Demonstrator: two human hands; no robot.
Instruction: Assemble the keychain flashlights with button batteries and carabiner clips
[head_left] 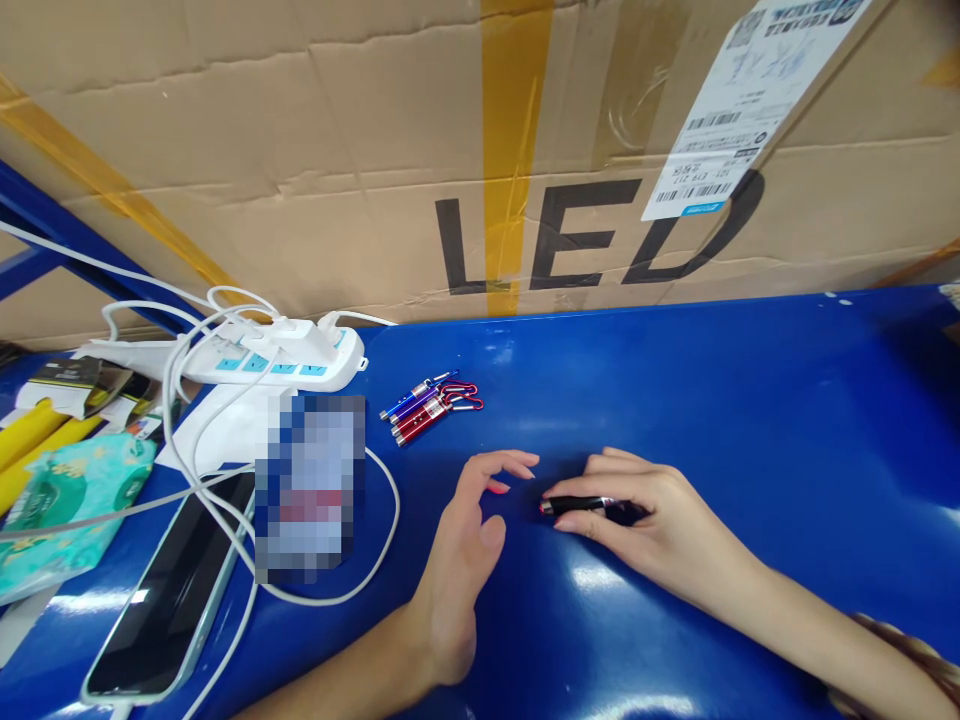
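My right hand [667, 510] pinches a small black laser flashlight [577, 506] between thumb and fingers, its silver tip pointing left and glowing red. Facing that tip, my left hand [459, 545] is open with its fingers curved, holding nothing. A red spot of light shows on one of its fingers. Farther back on the blue table [675, 390] lie several similar metal mini flashlights with carabiner clips: a blue one [405, 400], a purple one [412, 405] and a red one [422, 420]. My right hand covers the back end of the black one.
At the left are a white power strip [330, 372] with looped cables, a phone [169, 600], a blurred-out flat item [311, 490] and a green tissue pack [82, 500]. A big cardboard box [360, 150] marked LED stands along the table's back edge.
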